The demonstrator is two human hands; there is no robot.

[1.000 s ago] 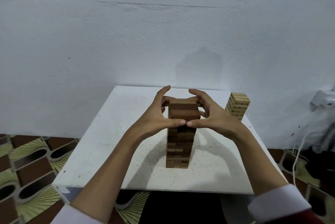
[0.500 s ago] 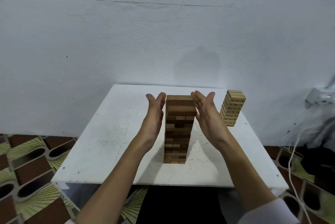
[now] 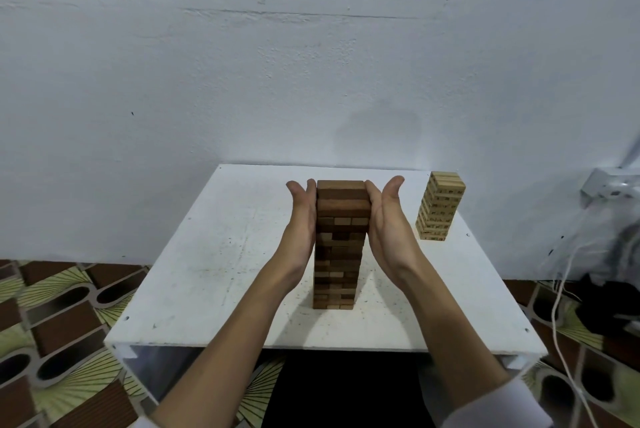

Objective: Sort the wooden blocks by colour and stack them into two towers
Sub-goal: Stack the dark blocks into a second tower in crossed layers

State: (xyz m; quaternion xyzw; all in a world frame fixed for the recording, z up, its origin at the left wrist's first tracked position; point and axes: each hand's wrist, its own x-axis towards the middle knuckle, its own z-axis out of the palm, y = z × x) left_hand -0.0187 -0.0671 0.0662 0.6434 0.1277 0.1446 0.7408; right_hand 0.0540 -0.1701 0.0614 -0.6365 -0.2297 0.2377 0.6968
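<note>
Dark tower (image 3: 341,244) between flat hands (image 3: 302,219), unlabelled.

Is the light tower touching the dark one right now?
No, the light tower stands apart near the table's far right corner, with bare tabletop between it and the dark tower.
</note>
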